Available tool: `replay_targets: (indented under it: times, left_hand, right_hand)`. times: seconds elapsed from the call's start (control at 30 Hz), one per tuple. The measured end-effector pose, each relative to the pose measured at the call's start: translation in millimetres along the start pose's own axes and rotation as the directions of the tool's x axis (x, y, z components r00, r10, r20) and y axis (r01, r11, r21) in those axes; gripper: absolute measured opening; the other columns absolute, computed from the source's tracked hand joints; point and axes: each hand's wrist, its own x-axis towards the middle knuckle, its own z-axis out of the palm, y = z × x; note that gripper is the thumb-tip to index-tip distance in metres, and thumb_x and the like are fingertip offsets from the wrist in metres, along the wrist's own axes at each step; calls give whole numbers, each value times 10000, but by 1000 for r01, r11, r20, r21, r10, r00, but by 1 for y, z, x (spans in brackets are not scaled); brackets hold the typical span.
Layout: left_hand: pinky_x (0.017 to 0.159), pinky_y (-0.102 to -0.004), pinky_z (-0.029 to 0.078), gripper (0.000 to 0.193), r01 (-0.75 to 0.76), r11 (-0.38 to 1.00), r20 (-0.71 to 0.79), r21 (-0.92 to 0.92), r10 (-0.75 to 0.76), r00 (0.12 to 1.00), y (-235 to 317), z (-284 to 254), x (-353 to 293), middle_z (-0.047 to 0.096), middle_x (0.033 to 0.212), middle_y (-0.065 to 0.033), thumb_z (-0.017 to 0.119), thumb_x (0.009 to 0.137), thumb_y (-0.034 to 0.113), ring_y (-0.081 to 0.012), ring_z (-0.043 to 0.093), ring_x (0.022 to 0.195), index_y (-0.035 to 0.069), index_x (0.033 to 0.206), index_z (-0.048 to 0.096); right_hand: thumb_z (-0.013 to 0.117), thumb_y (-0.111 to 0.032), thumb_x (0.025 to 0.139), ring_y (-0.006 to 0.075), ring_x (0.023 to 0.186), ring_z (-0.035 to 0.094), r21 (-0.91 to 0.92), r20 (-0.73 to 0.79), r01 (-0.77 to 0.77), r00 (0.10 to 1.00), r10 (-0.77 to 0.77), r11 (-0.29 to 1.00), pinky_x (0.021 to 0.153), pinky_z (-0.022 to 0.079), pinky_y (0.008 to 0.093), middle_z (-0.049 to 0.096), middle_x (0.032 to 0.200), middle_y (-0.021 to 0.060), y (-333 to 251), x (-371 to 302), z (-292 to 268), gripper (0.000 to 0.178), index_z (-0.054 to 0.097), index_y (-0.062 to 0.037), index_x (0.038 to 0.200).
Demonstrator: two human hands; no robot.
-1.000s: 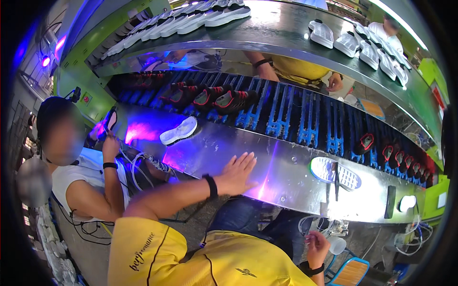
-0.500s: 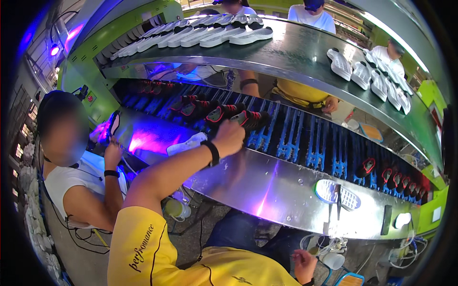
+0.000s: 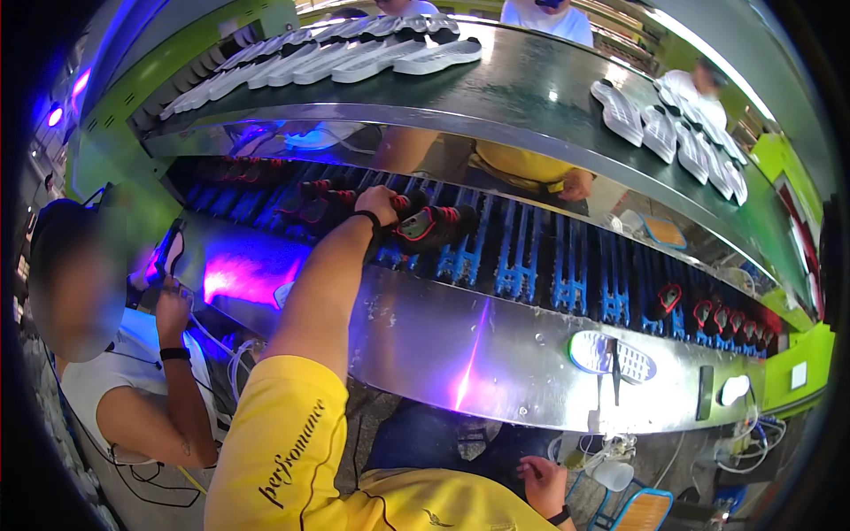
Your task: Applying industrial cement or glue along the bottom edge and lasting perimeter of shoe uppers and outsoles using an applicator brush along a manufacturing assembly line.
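Observation:
My left arm stretches forward over the metal bench. At its end my left hand point(image 3: 376, 204) is closed on a black shoe with red trim point(image 3: 409, 204), most of which the hand hides. Just to the right, a similar black shoe point(image 3: 431, 228) with red laces and a grey side patch lies on the rack of blue bars point(image 3: 518, 257). Another black shoe point(image 3: 320, 210) is left of the hand. Low in the view, my right hand point(image 3: 542, 480) hangs by my lap, fingers loosely bent and apart, holding nothing.
Several white shoe soles point(image 3: 367, 62) line the raised green belt point(image 3: 522, 75). A pale sole point(image 3: 611, 357) lies on the metal bench point(image 3: 398, 327). More red-trimmed shoes point(image 3: 704, 312) stand at the rack's right end. At left, a co-worker point(image 3: 133, 380) holds a shoe part point(image 3: 166, 252).
My left hand has moved leftward and farther away, from the nearest black shoe to the one beside it. The view has shifted, and my right hand still hangs low.

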Motion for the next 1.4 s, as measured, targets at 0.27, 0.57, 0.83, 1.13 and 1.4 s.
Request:
replay_targets:
  times: [0.27,0.57,0.83,1.13,1.4]
  left_hand:
    - [874,-372,615,477,3,982,-202,-187,-41,979,66,-109,-61,835,1077,-149,888,701,247,-250,811,968,108,1153,836]
    - [957,-439,592,701,-222,969,-29,-113,220,975,182,-13,-237,796,1186,-206,914,726,380,-378,770,1085,191,1383,764]
    - [913,-468,572,726,-525,846,138,-93,533,835,262,5,-376,717,1088,-113,872,765,355,-336,679,1028,163,1448,717]
    - [955,-495,575,757,-331,944,105,21,327,939,247,6,-274,759,1147,-156,904,759,414,-366,697,1121,164,1447,712]
    - [943,-521,554,709,-435,900,125,34,428,895,254,-1,-347,716,1130,-170,824,820,349,-380,660,1126,93,1459,658]
  right_hand:
    - [702,-39,982,285,777,794,6,-72,-12,997,13,1000,701,603,375,793,883,161,18,-9,-13,134,787,-16,1083]
    - [707,-2,950,294,788,795,11,-18,144,989,-144,990,675,603,367,797,939,152,36,-17,-31,159,784,-29,1086]
    - [697,0,947,294,772,787,52,-55,60,997,-57,997,689,610,366,798,934,147,64,-48,-43,167,785,-29,1085]
    - [688,28,932,292,777,790,95,-52,93,995,-88,991,686,611,358,796,931,157,62,-45,-44,186,779,-14,1089]
    - [687,42,930,280,781,802,127,-82,101,992,-91,987,686,609,348,795,926,159,73,-47,-38,181,774,5,1085]
